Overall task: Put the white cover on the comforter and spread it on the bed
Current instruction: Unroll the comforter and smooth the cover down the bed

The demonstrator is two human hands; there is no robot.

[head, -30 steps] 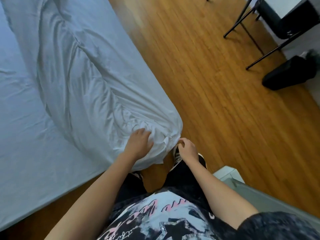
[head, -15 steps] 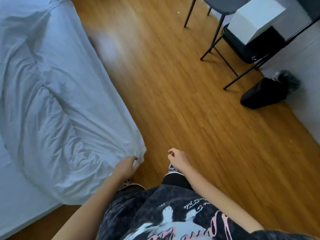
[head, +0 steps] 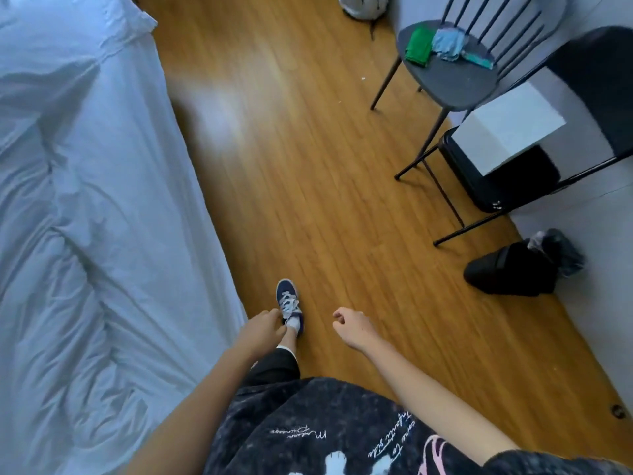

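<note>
- The covered comforter (head: 85, 234) lies rumpled over the bed, its right edge hanging beside the wooden floor (head: 308, 186).
- A broad strip of floor runs between that edge and the black chair (head: 448, 80).
- Left hand (head: 262, 332), off the comforter's edge, and right hand (head: 352, 327), over the floor, hang loosely curled, grasping nothing.
</note>
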